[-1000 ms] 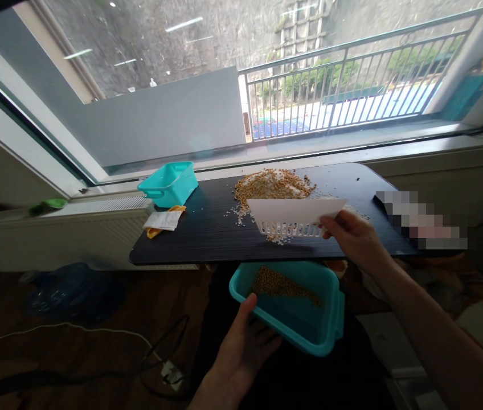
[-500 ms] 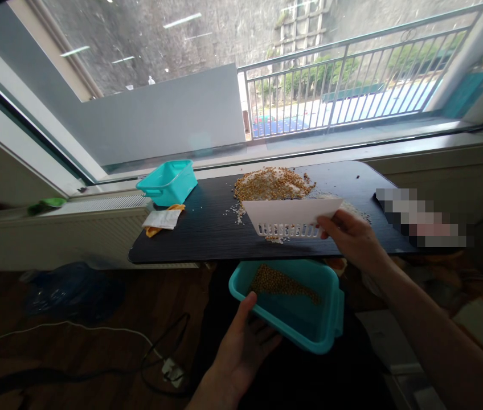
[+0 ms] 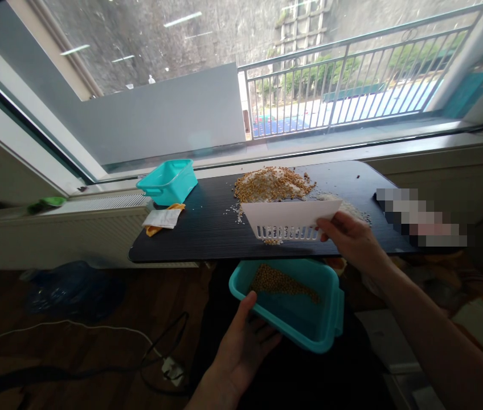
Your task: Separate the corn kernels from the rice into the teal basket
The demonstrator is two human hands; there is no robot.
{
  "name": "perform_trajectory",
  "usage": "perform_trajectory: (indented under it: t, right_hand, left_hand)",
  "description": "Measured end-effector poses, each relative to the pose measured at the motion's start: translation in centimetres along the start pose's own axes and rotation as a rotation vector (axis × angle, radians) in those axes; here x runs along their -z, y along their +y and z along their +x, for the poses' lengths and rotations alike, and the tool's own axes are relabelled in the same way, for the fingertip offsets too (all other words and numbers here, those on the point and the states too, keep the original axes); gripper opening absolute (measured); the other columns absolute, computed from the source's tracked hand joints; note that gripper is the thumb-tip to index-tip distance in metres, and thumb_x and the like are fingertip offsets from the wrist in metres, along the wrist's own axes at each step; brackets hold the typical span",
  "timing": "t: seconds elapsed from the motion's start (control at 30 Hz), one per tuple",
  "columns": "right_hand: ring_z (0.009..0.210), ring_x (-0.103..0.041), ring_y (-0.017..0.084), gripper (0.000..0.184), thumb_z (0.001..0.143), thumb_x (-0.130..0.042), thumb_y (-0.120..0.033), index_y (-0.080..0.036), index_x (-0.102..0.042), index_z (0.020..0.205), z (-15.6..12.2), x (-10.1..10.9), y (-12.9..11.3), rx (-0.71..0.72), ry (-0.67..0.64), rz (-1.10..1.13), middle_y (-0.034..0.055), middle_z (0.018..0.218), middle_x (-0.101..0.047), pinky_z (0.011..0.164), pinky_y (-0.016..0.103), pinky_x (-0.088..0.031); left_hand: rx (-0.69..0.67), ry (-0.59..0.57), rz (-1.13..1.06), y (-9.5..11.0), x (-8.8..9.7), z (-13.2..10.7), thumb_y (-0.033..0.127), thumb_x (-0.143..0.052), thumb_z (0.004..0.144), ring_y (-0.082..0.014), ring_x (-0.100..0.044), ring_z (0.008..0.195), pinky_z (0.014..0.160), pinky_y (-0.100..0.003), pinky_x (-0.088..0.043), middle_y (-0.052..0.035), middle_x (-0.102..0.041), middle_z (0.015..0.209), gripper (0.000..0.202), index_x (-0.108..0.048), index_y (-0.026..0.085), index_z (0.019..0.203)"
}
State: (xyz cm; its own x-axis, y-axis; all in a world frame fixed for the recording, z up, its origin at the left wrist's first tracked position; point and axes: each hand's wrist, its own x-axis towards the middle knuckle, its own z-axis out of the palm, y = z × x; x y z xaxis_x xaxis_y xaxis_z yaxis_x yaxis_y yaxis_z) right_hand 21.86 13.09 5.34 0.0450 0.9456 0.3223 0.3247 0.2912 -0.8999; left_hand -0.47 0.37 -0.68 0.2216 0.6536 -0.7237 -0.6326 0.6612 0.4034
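My right hand grips the right end of a white slotted basket, held tilted just above the black table. Behind the basket lies a heap of yellow beans mixed with white grains. A few grains lie under the basket. My left hand supports a teal tub from below, under the table's front edge, thumb on its rim. A strip of yellow beans lies inside that tub.
A second teal tub stands at the table's far left, beside a white packet on something orange. A white radiator runs along the left. A cable and a blue bag lie on the floor. A window with railing is behind.
The white basket has shifted slightly left and back toward the heap. The teal tub and my left hand have barely moved.
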Motion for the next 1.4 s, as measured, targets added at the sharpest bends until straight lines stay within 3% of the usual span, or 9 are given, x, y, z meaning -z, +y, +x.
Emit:
perform_trajectory:
  t: [0.2, 0.4, 0.67, 0.93, 1.4]
  right_hand:
    - [0.052, -0.053, 0.012, 0.029, 0.076, -0.067, -0.05, -0.021, -0.062, 0.074, -0.7, 1.0, 0.2, -0.02, 0.069, 0.0, -0.0022, 0.058, -0.059, 0.053, 0.025, -0.045]
    - [0.054, -0.054, 0.013, 0.034, 0.074, -0.068, -0.053, -0.021, -0.061, 0.066, -2.1, 1.6, 0.1, -0.02, 0.029, -0.021, -0.0015, 0.057, -0.058, 0.052, 0.025, -0.046]
    - [0.039, -0.046, 0.011, 0.036, 0.075, -0.066, -0.058, -0.023, -0.059, 0.07, -2.1, 3.2, 1.2, -0.147, 0.122, -0.071, -0.0019, 0.054, -0.058, 0.034, 0.025, -0.035]
    - [0.053, -0.055, 0.014, 0.028, 0.078, -0.065, -0.047, -0.022, -0.059, 0.069, -1.7, 1.8, 0.9, -0.02, 0.087, -0.063, -0.0021, 0.055, -0.059, 0.053, 0.026, -0.045]
    - [0.051, -0.053, 0.013, 0.025, 0.078, -0.066, -0.047, -0.022, -0.063, 0.073, -2.4, 2.1, 1.2, -0.057, 0.074, -0.048, -0.0018, 0.057, -0.059, 0.045, 0.024, -0.041]
  left_hand:
    - [0.012, 0.005, 0.002, 0.1, 0.1, 0.1, 0.054, -0.059, 0.082, -0.0266, -0.063, 0.103, 0.095, -0.039, -0.047, -0.0172, -0.06, 0.126, 0.063, -0.051, 0.012, 0.128]
    - [0.008, 0.005, 0.017, 0.1, -0.1, -0.1, 0.054, -0.057, 0.083, -0.0258, -0.064, 0.102, 0.094, -0.038, -0.047, -0.0172, -0.061, 0.125, 0.06, -0.053, 0.013, 0.127]
    - [0.009, 0.019, -0.003, 0.1, -0.3, -0.2, 0.052, -0.059, 0.082, -0.0273, -0.064, 0.104, 0.095, -0.04, -0.047, -0.018, -0.061, 0.124, 0.063, -0.05, 0.012, 0.13]
    - [0.012, 0.006, 0.001, 0.1, 0.1, 0.0, 0.054, -0.06, 0.081, -0.0279, -0.063, 0.105, 0.098, -0.041, -0.045, -0.0178, -0.063, 0.121, 0.062, -0.053, 0.012, 0.127]
    - [0.002, 0.027, -0.01, 0.2, 0.3, -0.1, 0.053, -0.06, 0.08, -0.0274, -0.064, 0.104, 0.097, -0.042, -0.045, -0.0181, -0.062, 0.122, 0.062, -0.052, 0.013, 0.127]
